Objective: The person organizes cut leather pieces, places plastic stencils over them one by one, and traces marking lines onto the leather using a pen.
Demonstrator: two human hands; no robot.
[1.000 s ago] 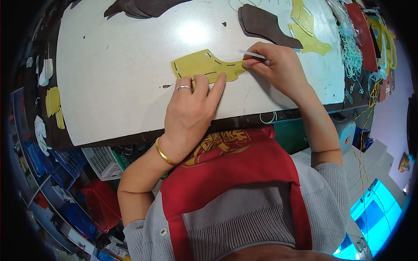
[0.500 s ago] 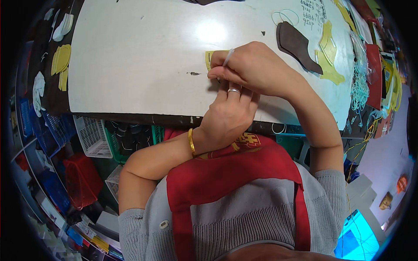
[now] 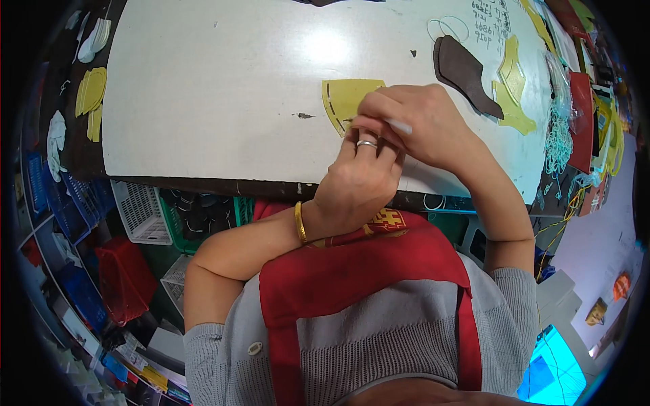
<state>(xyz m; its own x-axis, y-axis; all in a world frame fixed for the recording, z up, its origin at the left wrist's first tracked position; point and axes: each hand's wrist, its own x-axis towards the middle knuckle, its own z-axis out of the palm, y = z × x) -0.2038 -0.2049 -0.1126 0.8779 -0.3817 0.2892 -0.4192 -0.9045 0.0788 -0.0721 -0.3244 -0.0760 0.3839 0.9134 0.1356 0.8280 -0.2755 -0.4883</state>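
A yellow curved template [image 3: 345, 97] with dark slots along its left edge lies flat on the white tabletop [image 3: 210, 101]. My left hand [image 3: 359, 177], with a ring on one finger, rests at the template's near edge. Its fingertips are hidden beneath my right hand [image 3: 423, 122], so I cannot see how firmly they press. A thin white pen-like stick [image 3: 399, 126] juts out of my right hand, whose fingers are closed round it over the template's near right part. The stick's tip is hidden.
Dark brown cut pieces [image 3: 464, 71] lie stacked at the right, beside more yellow templates [image 3: 516, 81]. Tangled pale green cords [image 3: 558, 135] hang at the table's right edge. Other yellow pieces [image 3: 91, 95] sit at the far left. Baskets [image 3: 143, 210] stand below the front edge.
My right hand has shifted right and toward me, uncovering much of the yellow template. The white stick now tilts the other way. My left hand has stayed nearly in place.
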